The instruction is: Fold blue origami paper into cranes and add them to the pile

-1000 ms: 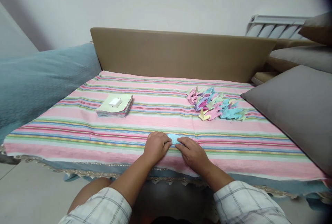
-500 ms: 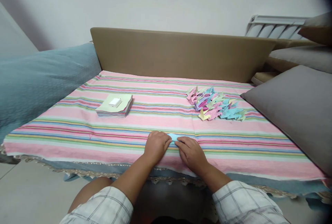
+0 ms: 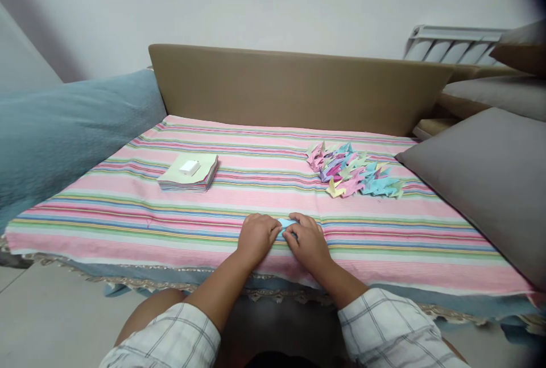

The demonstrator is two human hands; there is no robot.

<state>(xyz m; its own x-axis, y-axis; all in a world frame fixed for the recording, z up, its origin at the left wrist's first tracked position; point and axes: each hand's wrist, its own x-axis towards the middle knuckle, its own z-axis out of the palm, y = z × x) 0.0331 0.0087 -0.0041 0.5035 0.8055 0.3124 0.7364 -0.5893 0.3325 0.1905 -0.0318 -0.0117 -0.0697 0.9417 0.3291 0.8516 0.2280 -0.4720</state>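
Note:
Between my hands lies a small piece of light blue folded paper (image 3: 286, 223), low on the striped cloth (image 3: 256, 197). My left hand (image 3: 257, 237) is closed on the paper's left end, thumb against the fingers. On the other side, my right hand (image 3: 307, 240) pinches the right part, with its thumb at the near edge and forefinger at the far edge. Much of the paper is hidden under the fingers. Beyond my right hand sits a cluster of folded paper cranes (image 3: 352, 173) in pink, blue, purple, green and yellow.
At the left, a stack of coloured paper sheets (image 3: 191, 177) carries a small white block (image 3: 189, 168). A grey cushion (image 3: 482, 174) leans at the right, and a blue-covered armrest (image 3: 81, 129) bounds the left. The brown backrest (image 3: 298, 89) stands behind.
My right hand has shifted its grip: its forefinger now reaches to the paper's far edge while the thumb sits nearer me. The left hand has hardly moved.

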